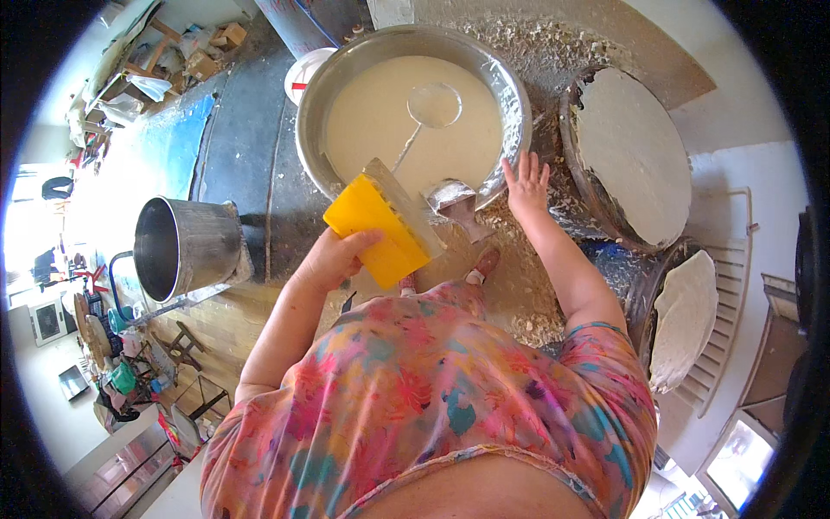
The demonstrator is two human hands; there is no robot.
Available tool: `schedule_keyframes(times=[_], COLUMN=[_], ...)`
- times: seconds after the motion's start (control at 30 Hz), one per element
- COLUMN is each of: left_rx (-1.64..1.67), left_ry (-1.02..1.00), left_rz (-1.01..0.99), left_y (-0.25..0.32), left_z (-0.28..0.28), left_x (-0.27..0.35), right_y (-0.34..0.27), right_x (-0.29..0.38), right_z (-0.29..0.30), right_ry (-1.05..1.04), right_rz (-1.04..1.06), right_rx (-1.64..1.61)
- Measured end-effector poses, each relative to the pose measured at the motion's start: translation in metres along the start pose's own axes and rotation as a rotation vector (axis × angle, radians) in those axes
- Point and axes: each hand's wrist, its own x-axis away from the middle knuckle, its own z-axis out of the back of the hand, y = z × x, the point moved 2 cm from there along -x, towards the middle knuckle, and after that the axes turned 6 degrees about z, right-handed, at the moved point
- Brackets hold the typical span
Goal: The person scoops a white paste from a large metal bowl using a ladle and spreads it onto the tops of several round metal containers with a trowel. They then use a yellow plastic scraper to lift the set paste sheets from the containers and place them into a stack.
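My left hand (340, 256) grips a wide yellow scraper (382, 230) with a thin, batter-smeared blade, held in front of my body at the near side of a large metal basin (314, 107). Pale batter (363, 110) fills much of that basin. A round-headed ladle (434, 105) lies in the batter, its thin handle running toward the scraper. On the near rim sits a batter-coated metal scoop (454, 198). My right hand (528, 188) is spread, fingers apart and holding nothing, beside the basin's right rim; whether it touches the rim I cannot tell.
To the right stands a round griddle (632, 156) covered by a pale sheet, with a second griddle (684, 318) nearer me, also covered. A tall metal bucket (194, 246) is at left. Pale crumbs (551, 45) litter the surface behind the basin. A white lidded tub (308, 71) adjoins it.
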Motion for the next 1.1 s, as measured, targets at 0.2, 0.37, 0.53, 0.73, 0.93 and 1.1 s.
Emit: schedule_keyframes(times=[0.2,0.37,0.53,0.73,0.93,1.1], left_rx=[0.019,0.050,0.051,0.040,0.121,0.251], left_ry=[-0.012,-0.075,-0.115,-0.138,-0.180,-0.262], left_rz=[-0.002,0.038,0.026,0.032,0.072,-0.034], left_y=[-0.011,-0.023,-0.032,-0.038,-0.037,-0.030], left_z=[0.002,0.008,0.013,0.019,0.012,0.009], left_x=[0.007,0.011,0.006,0.004,0.006,0.014], right_y=[-0.020,-0.043,-0.063,-0.052,-0.083,-0.088], right_x=[0.012,0.012,0.005,-0.017,-0.039,-0.033], right_z=[-0.037,-0.044,-0.033,0.000,0.025,0.035], right_ry=[0.054,0.012,-0.025,-0.130,0.095,0.052], right_rz=[-0.098,-0.098,-0.097,-0.017,0.020,0.036], right_rx=[0.038,0.073,-0.035,-0.104,0.013,0.169])
